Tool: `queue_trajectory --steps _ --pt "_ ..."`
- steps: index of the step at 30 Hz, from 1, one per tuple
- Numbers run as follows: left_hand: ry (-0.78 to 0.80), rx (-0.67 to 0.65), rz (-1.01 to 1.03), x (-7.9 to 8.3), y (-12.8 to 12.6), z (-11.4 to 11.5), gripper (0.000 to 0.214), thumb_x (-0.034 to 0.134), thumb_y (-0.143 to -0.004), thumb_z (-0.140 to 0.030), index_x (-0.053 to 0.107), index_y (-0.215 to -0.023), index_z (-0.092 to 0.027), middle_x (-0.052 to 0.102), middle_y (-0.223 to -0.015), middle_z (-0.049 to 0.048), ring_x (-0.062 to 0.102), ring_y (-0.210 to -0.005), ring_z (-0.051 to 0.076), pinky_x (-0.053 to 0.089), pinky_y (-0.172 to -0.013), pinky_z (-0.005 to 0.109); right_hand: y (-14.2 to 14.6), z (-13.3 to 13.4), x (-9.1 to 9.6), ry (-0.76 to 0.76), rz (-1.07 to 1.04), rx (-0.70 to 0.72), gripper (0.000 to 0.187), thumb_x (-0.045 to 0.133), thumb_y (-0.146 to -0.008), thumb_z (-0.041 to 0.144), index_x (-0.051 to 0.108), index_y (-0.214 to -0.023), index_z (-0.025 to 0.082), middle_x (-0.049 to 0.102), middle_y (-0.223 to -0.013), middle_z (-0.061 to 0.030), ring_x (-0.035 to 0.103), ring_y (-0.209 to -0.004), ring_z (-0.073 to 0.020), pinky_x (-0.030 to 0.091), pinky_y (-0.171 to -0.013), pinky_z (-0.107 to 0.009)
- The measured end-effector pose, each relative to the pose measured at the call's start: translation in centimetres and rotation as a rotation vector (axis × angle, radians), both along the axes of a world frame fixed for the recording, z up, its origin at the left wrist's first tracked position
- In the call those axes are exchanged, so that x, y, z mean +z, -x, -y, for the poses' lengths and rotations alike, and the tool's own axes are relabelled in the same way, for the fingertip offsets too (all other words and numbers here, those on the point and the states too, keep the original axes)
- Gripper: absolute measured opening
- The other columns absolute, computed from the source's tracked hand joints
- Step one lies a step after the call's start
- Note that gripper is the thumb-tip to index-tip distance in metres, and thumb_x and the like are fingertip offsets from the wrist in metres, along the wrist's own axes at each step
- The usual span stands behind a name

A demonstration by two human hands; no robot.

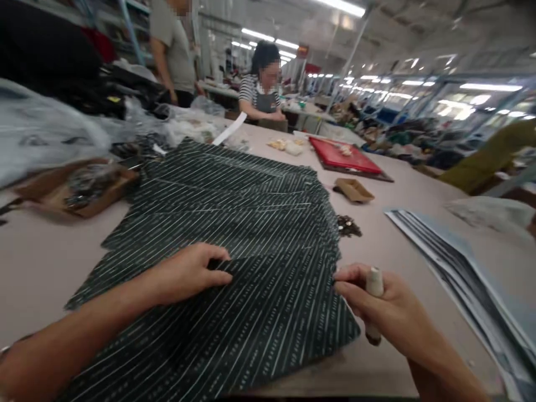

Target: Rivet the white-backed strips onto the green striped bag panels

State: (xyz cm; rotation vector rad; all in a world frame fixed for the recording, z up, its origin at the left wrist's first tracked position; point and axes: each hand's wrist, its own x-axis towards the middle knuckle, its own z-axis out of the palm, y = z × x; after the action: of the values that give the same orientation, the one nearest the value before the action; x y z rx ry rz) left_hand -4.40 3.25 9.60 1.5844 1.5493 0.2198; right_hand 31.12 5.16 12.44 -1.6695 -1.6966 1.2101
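Observation:
Dark fabric pieces (234, 223) with slanted white stripes and small lettering lie in a staggered stack before me. My left hand (196, 273) pinches the upper edge of the nearest piece (288, 318) between thumb and fingers. At that piece's right edge, my right hand (377, 296) grips the cloth between thumb and forefinger. A short whitish cylinder (374, 281), like a tool handle, is also tucked in my right hand; its dark lower end shows below the palm. The piece's near edge hangs raised above the table.
On the pale table (402, 240) are a cardboard tray (54, 201) of bagged metal parts, a small box (355, 190), dark small parts (348, 225), a red board (343, 155) and striped sheets (452, 268). A co-worker (259, 92) works across; another person (173, 53) stands left.

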Motion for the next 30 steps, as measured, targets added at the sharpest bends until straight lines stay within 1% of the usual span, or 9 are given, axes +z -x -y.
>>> queue_trajectory --steps 2,4,6,9,16,20,23,26,30 --pt "0.114 0.001 0.134 -0.3 -0.5 0.6 0.032 0.064 -0.076 -0.052 0.063 -0.083 -0.02 0.061 -0.077 -0.0014 0.054 -0.071 0.016 0.036 -0.063 0.025 2.6 1.4 -0.7 0.097 -0.082 0.078 0.028 0.073 -0.073 0.048 0.071 -0.081 0.022 0.053 -0.049 0.0038 0.046 -0.042 -0.0116 0.035 -0.04 -0.024" --pt "0.199 0.006 0.257 -0.6 -1.3 0.9 0.033 0.067 -0.075 -0.051 0.063 -0.082 -0.019 0.059 -0.076 -0.0014 0.051 -0.069 0.015 0.036 -0.061 0.023 5.2 2.5 -1.4 0.16 -0.146 0.155 0.021 0.071 -0.075 0.042 0.071 -0.079 0.021 0.057 -0.053 0.0031 0.05 -0.046 -0.0111 0.041 -0.044 -0.023" --pt "0.266 0.015 0.352 -0.8 -1.9 1.3 0.034 0.069 -0.073 -0.05 0.064 -0.082 -0.018 0.059 -0.076 -0.0011 0.05 -0.068 0.014 0.036 -0.06 0.023 7.2 3.0 -2.2 0.192 -0.195 0.213 0.016 0.07 -0.078 0.037 0.071 -0.079 0.021 0.06 -0.058 0.0027 0.054 -0.05 -0.0107 0.045 -0.048 -0.022" --pt "0.319 0.015 0.454 -0.8 -2.2 1.8 0.035 0.072 -0.072 -0.049 0.064 -0.082 -0.017 0.057 -0.076 -0.0008 0.049 -0.067 0.013 0.037 -0.059 0.023 9.0 3.3 -3.3 0.204 -0.239 0.248 0.011 0.069 -0.08 0.033 0.072 -0.079 0.022 0.059 -0.061 0.0033 0.055 -0.054 -0.0101 0.046 -0.05 -0.021" --pt "0.332 -0.035 0.536 -0.6 -2.4 1.9 0.029 0.07 -0.074 -0.043 0.064 -0.084 -0.016 0.055 -0.076 -0.0023 0.045 -0.067 0.011 0.035 -0.062 0.023 10.4 3.8 -3.9 0.222 -0.284 0.234 0.013 0.069 -0.081 0.033 0.072 -0.08 0.02 0.056 -0.055 0.0041 0.051 -0.049 -0.0092 0.041 -0.046 -0.02" --pt "0.295 -0.079 0.478 -0.7 -2.7 1.8 0.027 0.068 -0.074 -0.042 0.062 -0.08 -0.016 0.05 -0.07 -0.0035 0.04 -0.064 0.011 0.031 -0.058 0.024 10.6 4.0 -4.0 0.181 -0.259 0.22 0.015 0.069 -0.083 0.035 0.074 -0.083 0.021 0.055 -0.052 0.0043 0.051 -0.047 -0.01 0.039 -0.044 -0.021" --pt "0.254 -0.064 0.464 -0.9 -2.9 1.9 0.025 0.07 -0.072 -0.039 0.059 -0.078 -0.017 0.046 -0.066 -0.0056 0.038 -0.061 0.01 0.028 -0.054 0.024 10.8 4.1 -4.2 0.127 -0.212 0.252 0.015 0.067 -0.085 0.033 0.074 -0.083 0.02 0.055 -0.055 0.0041 0.049 -0.049 -0.0095 0.037 -0.046 -0.022" --pt "0.203 -0.062 0.438 -1.1 -3.1 1.9 0.023 0.07 -0.072 -0.037 0.06 -0.08 -0.018 0.046 -0.065 -0.0066 0.037 -0.061 0.01 0.027 -0.054 0.023 10.9 4.2 -4.1 0.088 -0.177 0.281 0.015 0.065 -0.088 0.03 0.074 -0.083 0.019 0.055 -0.058 0.0041 0.047 -0.052 -0.0088 0.037 -0.048 -0.021" --pt "0.187 -0.055 0.379 -1.1 -3.1 1.7 0.02 0.069 -0.074 -0.036 0.062 -0.08 -0.019 0.047 -0.065 -0.0069 0.037 -0.06 0.01 0.026 -0.053 0.024 11.0 4.1 -4.1 0.044 -0.179 0.308 0.014 0.063 -0.088 0.027 0.074 -0.082 0.019 0.054 -0.056 0.0052 0.046 -0.05 -0.0082 0.037 -0.047 -0.021"
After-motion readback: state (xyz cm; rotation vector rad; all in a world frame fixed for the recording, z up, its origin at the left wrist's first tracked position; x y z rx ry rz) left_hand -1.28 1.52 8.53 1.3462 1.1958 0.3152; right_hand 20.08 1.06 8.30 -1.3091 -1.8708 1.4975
